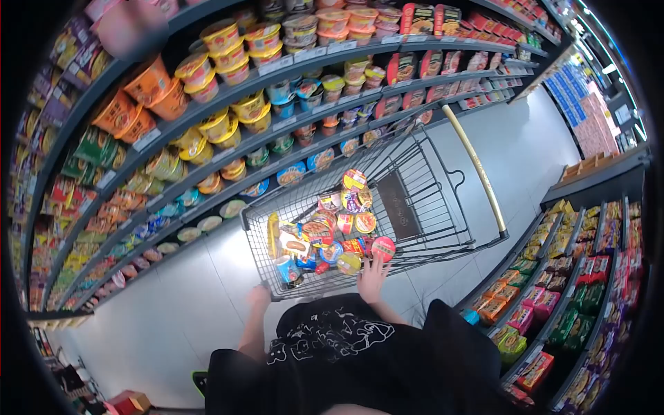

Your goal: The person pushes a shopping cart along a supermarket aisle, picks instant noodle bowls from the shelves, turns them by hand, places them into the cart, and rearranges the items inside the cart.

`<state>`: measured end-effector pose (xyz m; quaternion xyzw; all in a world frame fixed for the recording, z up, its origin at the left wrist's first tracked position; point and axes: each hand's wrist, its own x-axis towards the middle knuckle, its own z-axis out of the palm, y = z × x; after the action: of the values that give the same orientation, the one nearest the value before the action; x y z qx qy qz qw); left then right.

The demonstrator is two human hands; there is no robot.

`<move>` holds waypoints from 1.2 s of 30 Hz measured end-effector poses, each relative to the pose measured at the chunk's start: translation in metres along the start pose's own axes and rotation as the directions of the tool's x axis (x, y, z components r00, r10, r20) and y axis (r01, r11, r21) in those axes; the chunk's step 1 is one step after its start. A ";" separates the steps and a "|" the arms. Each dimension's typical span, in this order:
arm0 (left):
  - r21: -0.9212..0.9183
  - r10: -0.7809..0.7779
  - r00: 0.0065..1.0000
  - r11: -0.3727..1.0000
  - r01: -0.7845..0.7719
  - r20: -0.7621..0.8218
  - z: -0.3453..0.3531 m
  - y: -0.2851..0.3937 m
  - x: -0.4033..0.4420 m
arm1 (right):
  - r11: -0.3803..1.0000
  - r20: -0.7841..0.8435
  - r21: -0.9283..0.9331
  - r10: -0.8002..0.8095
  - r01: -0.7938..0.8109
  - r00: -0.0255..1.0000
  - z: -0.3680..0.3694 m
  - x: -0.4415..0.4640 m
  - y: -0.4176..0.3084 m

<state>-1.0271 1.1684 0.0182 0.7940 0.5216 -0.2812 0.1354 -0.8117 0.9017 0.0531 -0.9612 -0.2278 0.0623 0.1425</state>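
While the wire shopping cart point(318, 283) is seen standing across the aisle, both hands are kept at its near side, with 12 o'clock taken as the top of the view. At 7 o'clock, the cart's corner is gripped by the left hand point(259, 296), its fingers closed on it. At 5 o'clock, the right hand point(372, 275) is stretched over the near rim, and the pinkish-red cup point(383, 247) at 4 o'clock is touched by its fingertips — whether the cup is gripped or only touched cannot be told. Nor can it be told whether the cup is held above the other goods or rests on them.

In the basket, a loose heap is formed by packets and tubs. A yellow-green bowl point(349, 263) is placed just beside the right hand, between 5 and 6 o'clock; a blue-and-white cup point(285, 266) and a white packet point(294, 245) are found toward 7 o'clock. A round tub point(354, 181) is seen at 1 o'clock, near the dark panel point(398, 207) at 3 o'clock. The yellow handle point(474, 162) is set between 2 and 3 o'clock.

From 9 round to 1 o'clock, the long shelves are filled with instant-noodle cups — orange buckets point(145, 100) among them, at 10 o'clock. Near 4 o'clock, bright packs point(567, 328) are ranged on lower shelves. At 6 o'clock, a black shirt point(332, 339) is marked with white outlines.
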 end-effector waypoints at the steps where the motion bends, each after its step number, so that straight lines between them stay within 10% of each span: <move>1: 0.003 0.068 0.996 0.998 -0.069 0.052 0.001 0.001 0.013 | 1.000 -0.021 -0.001 0.012 -0.012 1.000 0.005 -0.009 -0.009; 7: -0.101 0.139 0.956 0.988 -0.116 0.259 -0.009 -0.002 0.036 | 0.971 -0.218 0.180 0.198 -0.160 0.956 0.026 -0.028 -0.019; 13: -0.264 0.378 0.795 0.923 -0.281 0.475 0.023 -0.008 0.063 | 0.958 -0.297 -0.063 0.251 -0.281 0.921 0.047 -0.026 -0.001; 17: -0.206 0.490 0.865 0.862 -0.462 0.109 -0.002 -0.008 0.033 | 0.917 -0.433 -0.179 0.251 -0.356 0.866 0.101 -0.034 -0.055; 20: -0.307 0.542 0.839 0.792 -0.528 -0.045 -0.013 -0.001 0.066 | 0.927 -0.072 0.375 0.014 0.014 0.997 0.151 -0.058 -0.136; 23: -0.051 0.698 0.686 0.693 -0.720 -0.203 -0.007 -0.003 0.121 | 0.952 0.057 0.306 -0.011 -0.007 0.998 0.191 -0.097 -0.202; 25: -0.059 0.796 0.597 0.603 -0.795 0.098 -0.022 0.005 0.138 | 0.968 0.314 0.136 0.161 -0.212 0.936 0.192 -0.092 -0.211; 29: 0.599 0.905 0.421 0.367 -0.712 -0.055 -0.010 0.019 0.151 | 0.911 0.389 0.168 0.290 -0.376 0.875 0.239 -0.064 -0.174; 36: 0.700 0.936 0.316 0.121 -0.704 0.157 0.023 0.062 0.190 | 0.838 0.264 0.168 0.470 -0.520 0.842 0.243 -0.057 -0.159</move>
<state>-0.9216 1.2736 -0.1170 0.9666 -0.1418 -0.1833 -0.1095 -0.9740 1.0715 -0.1272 -0.9515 0.0248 0.2255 0.2079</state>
